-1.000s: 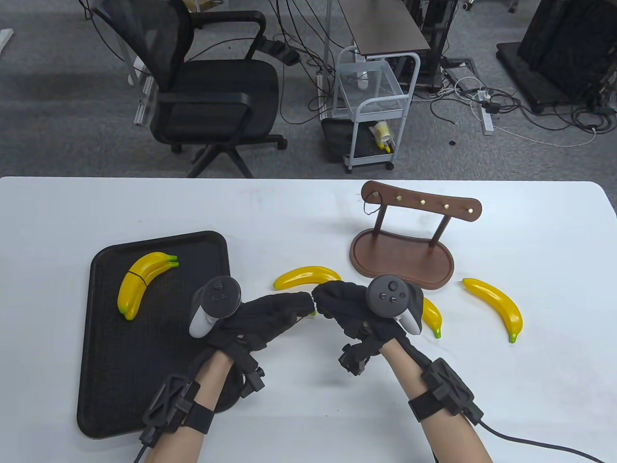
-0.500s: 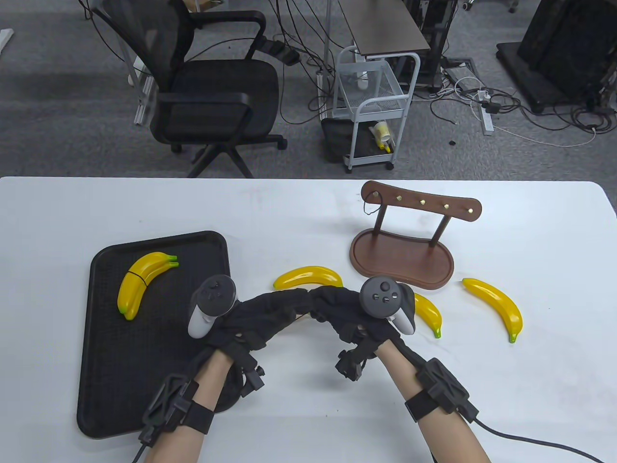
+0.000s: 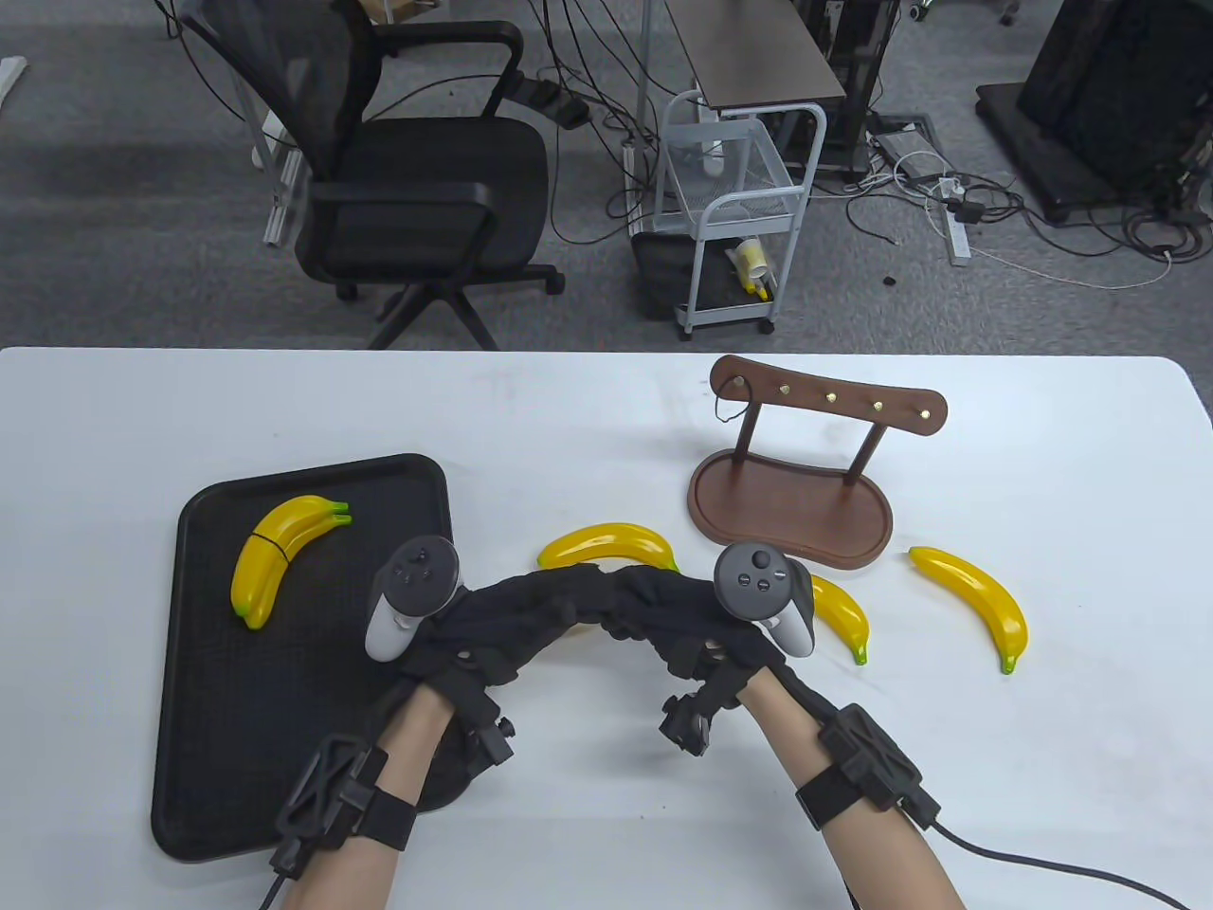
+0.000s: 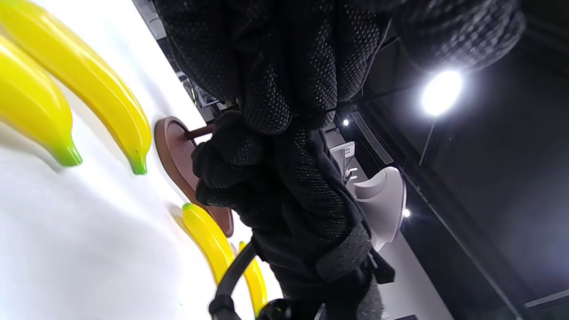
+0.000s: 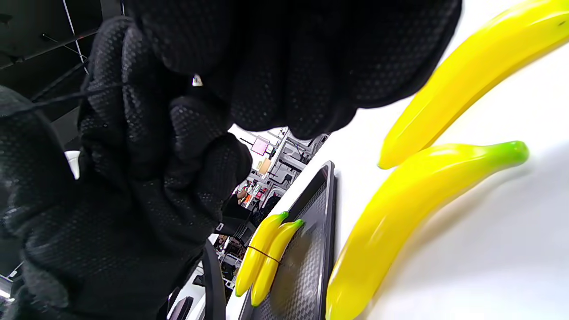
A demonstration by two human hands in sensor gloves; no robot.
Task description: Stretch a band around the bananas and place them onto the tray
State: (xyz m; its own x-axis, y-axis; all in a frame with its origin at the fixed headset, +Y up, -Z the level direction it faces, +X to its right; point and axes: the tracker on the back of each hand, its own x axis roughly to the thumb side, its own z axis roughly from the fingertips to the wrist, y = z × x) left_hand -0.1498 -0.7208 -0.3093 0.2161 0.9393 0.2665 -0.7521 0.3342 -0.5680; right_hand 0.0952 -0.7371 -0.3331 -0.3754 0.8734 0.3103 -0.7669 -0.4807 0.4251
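My left hand (image 3: 559, 597) and right hand (image 3: 654, 597) meet fingertip to fingertip over the table's middle, fingers curled. A thin black band (image 5: 53, 101) runs across the gloved fingers, and both hands seem to pinch it. Just behind them lies a yellow banana (image 3: 606, 543). The wrist views show a second banana (image 5: 413, 209) beside it under the hands; the table view hides that one. A banded pair of bananas (image 3: 280, 555) lies on the black tray (image 3: 218, 739) at the left. Two loose bananas (image 3: 843, 616) (image 3: 976, 602) lie to the right.
A brown wooden stand (image 3: 791, 512) with a row of pegs stands behind my right hand, and a thin black band (image 3: 725, 409) hangs from its left peg. An office chair and a small white cart stand on the floor beyond the table's far edge.
Both hands have drawn closer and slightly forward, so the fingers now overlap instead of just touching. The green banana tip seen under the fingertips a second ago is now covered.
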